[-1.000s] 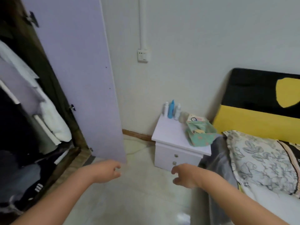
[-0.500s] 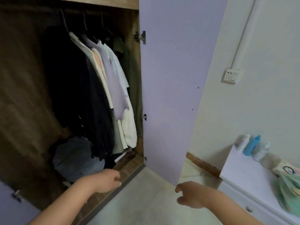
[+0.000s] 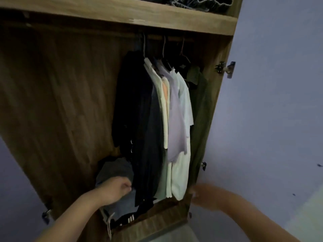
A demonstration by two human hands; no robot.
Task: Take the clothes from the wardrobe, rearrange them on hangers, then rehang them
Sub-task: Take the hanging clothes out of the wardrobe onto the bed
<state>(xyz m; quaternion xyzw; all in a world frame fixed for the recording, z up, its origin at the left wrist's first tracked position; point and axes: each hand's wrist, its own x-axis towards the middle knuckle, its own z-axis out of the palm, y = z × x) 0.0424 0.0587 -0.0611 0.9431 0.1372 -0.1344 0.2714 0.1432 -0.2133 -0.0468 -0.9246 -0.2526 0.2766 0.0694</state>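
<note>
An open wooden wardrobe fills the view. Several garments hang on hangers from its rail: a black coat, a cream shirt, a lilac shirt, a pale shirt and a dark green garment. My left hand is held low in front of the dark clothes, fingers loosely curled, holding nothing. My right hand is blurred by motion near the pale shirt's hem, empty as far as the blur shows.
Folded grey and black clothes lie heaped on the wardrobe floor. More folded fabric sits on the top shelf. The lilac door stands open at the right, with metal hinges on its edge.
My view has swung left and up, from the nightstand and bed to the wardrobe interior. Both hands have moved toward the hanging clothes.
</note>
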